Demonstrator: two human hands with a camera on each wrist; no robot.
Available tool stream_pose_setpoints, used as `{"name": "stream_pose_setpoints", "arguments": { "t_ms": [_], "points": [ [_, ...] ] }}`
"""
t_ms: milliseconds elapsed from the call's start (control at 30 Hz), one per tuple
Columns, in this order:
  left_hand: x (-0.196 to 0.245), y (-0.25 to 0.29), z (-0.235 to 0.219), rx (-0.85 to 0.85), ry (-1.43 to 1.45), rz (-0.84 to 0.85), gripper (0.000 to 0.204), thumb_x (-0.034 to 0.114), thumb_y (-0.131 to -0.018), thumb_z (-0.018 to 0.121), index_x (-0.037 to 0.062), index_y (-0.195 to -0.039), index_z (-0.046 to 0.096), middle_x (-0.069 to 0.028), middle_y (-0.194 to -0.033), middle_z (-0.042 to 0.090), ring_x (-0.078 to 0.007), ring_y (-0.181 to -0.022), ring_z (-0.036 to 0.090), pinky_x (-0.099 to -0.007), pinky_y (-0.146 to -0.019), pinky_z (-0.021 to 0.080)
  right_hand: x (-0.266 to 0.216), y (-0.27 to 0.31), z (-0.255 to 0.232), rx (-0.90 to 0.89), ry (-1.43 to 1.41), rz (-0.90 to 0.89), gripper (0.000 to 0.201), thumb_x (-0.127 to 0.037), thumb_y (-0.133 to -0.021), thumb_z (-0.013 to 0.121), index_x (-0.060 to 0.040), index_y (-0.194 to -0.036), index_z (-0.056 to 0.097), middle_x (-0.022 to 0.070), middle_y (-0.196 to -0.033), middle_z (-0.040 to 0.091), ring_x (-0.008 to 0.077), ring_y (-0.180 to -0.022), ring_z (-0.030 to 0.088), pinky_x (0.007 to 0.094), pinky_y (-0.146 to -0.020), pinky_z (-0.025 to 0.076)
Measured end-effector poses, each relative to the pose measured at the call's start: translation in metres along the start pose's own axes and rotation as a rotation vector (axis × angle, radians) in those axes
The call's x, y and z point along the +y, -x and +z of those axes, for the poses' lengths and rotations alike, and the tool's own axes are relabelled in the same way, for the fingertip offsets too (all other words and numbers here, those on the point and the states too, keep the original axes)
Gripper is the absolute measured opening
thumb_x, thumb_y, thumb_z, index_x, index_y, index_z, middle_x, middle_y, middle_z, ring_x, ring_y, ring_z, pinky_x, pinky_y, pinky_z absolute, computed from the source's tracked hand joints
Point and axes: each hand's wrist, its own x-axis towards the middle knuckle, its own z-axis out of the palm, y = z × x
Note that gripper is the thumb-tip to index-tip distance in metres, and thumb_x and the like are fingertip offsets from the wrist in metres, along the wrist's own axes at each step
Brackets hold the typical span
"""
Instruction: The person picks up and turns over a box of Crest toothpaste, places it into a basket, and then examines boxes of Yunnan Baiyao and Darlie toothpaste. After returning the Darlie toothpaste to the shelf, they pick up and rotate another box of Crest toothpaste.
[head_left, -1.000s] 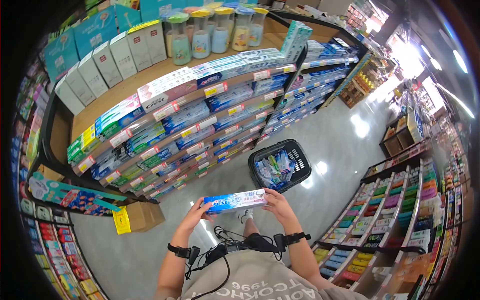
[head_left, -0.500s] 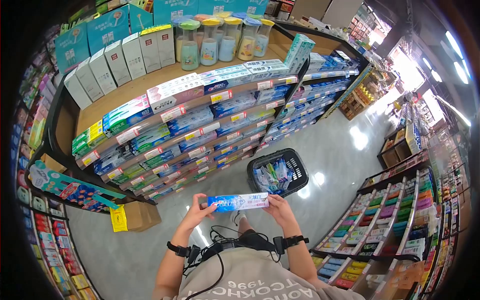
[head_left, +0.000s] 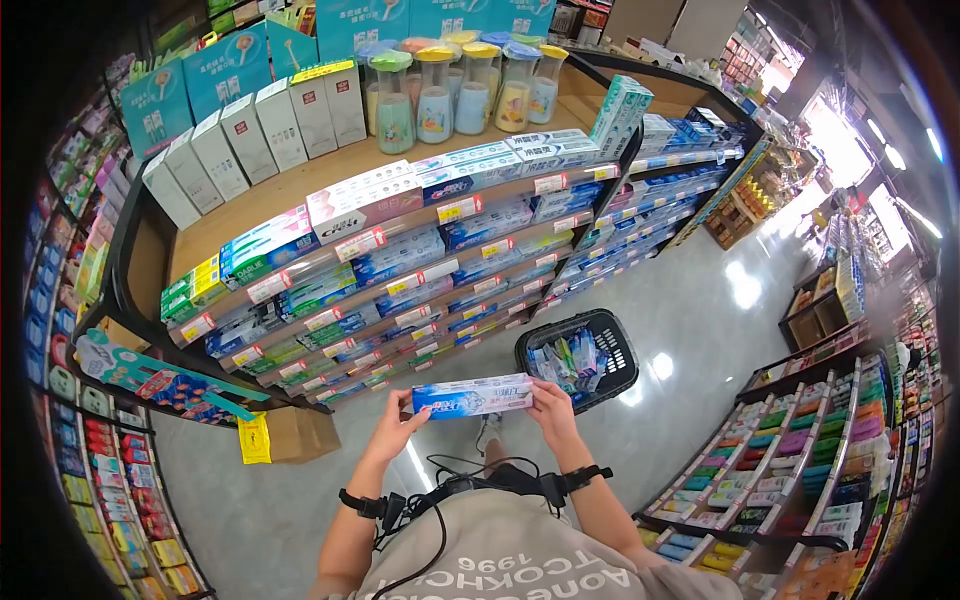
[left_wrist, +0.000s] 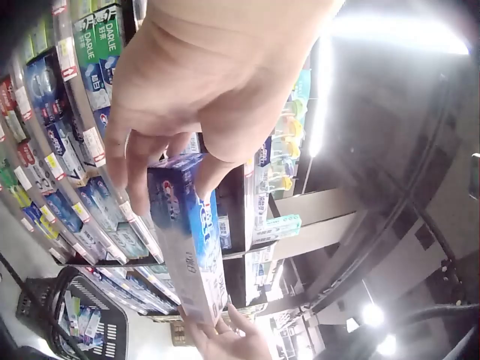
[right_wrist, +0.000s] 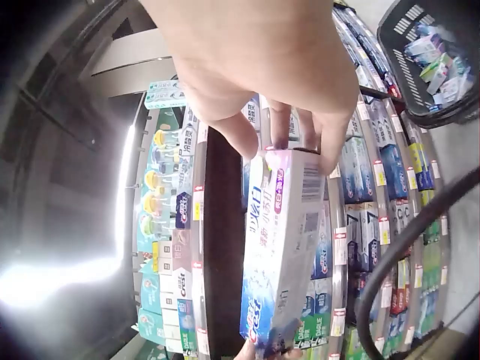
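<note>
A blue and white Crest toothpaste box [head_left: 470, 397] is held level in front of the body, one end in each hand. My left hand [head_left: 395, 425] pinches the blue end between thumb and fingers. At the white end, my right hand [head_left: 553, 415] grips with its thumb on the near face and fingers behind. From the left wrist view the box [left_wrist: 187, 240] runs away from the left hand [left_wrist: 217, 90] toward the right one. The right wrist view shows a barcode on one long side of the box [right_wrist: 281, 247], just below the right hand [right_wrist: 270, 67].
A shelf unit [head_left: 400, 285] full of toothpaste boxes stands ahead, with plastic jars [head_left: 435, 95] on top. On the floor, a black basket [head_left: 622, 375] contains several packs. A cardboard box [head_left: 305, 434] sits at left, and shelves of colourful packs [head_left: 770, 450] line the right.
The toothpaste box has turned slightly in the hands, its lettered face now tilted more upward than a second ago. Both hands keep hold of its ends. The head view has shifted a little.
</note>
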Motion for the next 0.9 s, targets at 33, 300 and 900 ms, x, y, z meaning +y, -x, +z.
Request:
{"name": "stream_pose_setpoints", "arguments": {
  "t_ms": [33, 300, 900],
  "points": [
    [0.003, -0.003, 0.001, 0.019, -0.020, -0.013, 0.060, 0.024, -0.093, 0.076, 0.0061, -0.138, 0.039, -0.0127, -0.128, 0.059, -0.0177, -0.098, 0.064, -0.0338, -0.080, 0.052, 0.001, -0.006, 0.000, 0.011, 0.008, -0.008, 0.020, -0.010, -0.098, 0.062, -0.0021, -0.117, 0.062, 0.0092, -0.115, 0.069, 0.0199, -0.107, 0.066, 0.0359, -0.094, 0.053],
    [0.044, -0.076, 0.030, 0.120, -0.136, 0.149, 0.081, 0.032, -0.089, 0.078, 0.0051, -0.152, 0.035, -0.0154, -0.143, 0.048, -0.0264, -0.132, 0.048, -0.0408, -0.105, 0.044, -0.040, -0.072, 0.007, -0.012, -0.076, -0.068, 0.019, -0.009, -0.097, 0.062, -0.0022, -0.115, 0.062, 0.0071, -0.113, 0.067, 0.0178, -0.106, 0.064, 0.0342, -0.094, 0.051],
    [0.130, -0.251, 0.091, 0.367, -0.179, 0.295, 0.084, 0.016, -0.092, 0.073, 0.0041, -0.159, 0.025, -0.0156, -0.157, 0.032, -0.0275, -0.142, 0.041, -0.0437, -0.112, 0.041, -0.168, -0.232, 0.055, -0.163, 0.217, -0.344, 0.061, -0.002, -0.085, 0.070, -0.0001, -0.144, 0.054, 0.0080, -0.134, 0.061, 0.0196, -0.125, 0.053, 0.0339, -0.108, 0.039]
  ]
}}
